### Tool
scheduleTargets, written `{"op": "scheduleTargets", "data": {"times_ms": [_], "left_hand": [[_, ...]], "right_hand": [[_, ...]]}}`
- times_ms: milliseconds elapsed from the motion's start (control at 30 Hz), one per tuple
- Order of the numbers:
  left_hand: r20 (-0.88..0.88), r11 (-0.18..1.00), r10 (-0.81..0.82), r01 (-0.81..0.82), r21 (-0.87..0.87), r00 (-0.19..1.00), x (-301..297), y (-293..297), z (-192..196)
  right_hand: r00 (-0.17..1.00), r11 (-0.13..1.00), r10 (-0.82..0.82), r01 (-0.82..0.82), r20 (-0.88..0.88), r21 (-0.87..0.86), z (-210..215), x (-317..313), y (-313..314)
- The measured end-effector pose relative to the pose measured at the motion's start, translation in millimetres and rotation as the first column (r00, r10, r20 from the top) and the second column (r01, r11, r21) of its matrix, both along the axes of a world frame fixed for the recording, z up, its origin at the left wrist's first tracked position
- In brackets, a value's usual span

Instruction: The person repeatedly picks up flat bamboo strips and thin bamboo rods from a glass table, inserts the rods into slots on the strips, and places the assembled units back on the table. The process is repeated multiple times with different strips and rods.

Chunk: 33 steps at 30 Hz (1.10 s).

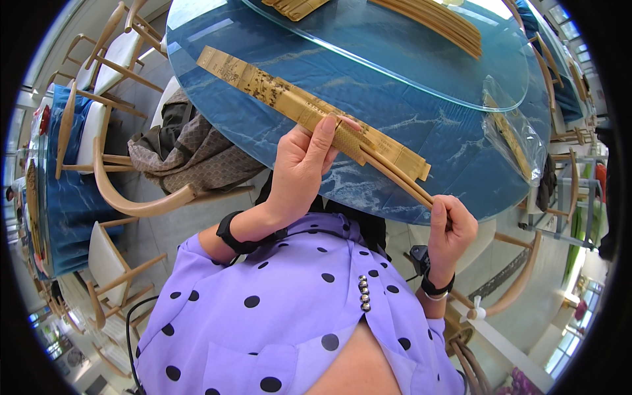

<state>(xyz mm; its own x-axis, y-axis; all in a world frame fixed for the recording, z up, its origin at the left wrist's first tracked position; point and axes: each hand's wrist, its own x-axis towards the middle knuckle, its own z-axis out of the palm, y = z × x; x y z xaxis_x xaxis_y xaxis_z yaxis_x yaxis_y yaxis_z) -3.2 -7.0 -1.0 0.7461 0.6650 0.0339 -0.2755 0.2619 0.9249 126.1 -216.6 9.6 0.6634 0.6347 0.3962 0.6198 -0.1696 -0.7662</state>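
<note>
My left hand pinches a long, flat gold paper chopstick sleeve near its middle. The sleeve has dark printed decoration and slants across the near part of the table, in front of my body. From a patterned opening beside my left fingers, thin brown chopsticks stick out toward the lower right. My right hand closes round their outer ends, just past the table's near edge. Whatever part of the chopsticks lies inside the sleeve is hidden.
A glass turntable tops the blue marbled table. On it lie a bundle of brown chopsticks and gold sleeves. A clear plastic bag with gold sleeves rests at right. A patterned jacket covers a wooden chair at left.
</note>
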Motion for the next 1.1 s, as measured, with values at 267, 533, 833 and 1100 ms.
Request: {"op": "scheduleTargets", "data": {"times_ms": [267,533,833,1100], "left_hand": [[0.022,0.997,0.069,-0.070,0.017,0.997,-3.7,-2.3,-3.2],[0.035,0.995,0.105,-0.105,0.002,0.994,-4.1,-2.7,-2.7],[0.084,1.000,0.028,-0.029,0.007,0.996,4.7,-16.8,-4.1],[0.085,0.997,0.068,-0.072,0.042,0.994,4.8,-10.8,2.6]], "right_hand": [[0.955,0.981,-0.136,0.167,-0.264,0.097,-5.6,-9.9,7.7],[0.888,0.943,-0.062,0.202,-0.455,0.266,-5.4,-8.0,8.2],[0.880,0.930,0.057,0.126,-0.472,0.347,-7.3,-23.7,33.5],[0.877,0.888,0.179,0.051,-0.446,0.456,-13.1,-16.1,22.2]]}}
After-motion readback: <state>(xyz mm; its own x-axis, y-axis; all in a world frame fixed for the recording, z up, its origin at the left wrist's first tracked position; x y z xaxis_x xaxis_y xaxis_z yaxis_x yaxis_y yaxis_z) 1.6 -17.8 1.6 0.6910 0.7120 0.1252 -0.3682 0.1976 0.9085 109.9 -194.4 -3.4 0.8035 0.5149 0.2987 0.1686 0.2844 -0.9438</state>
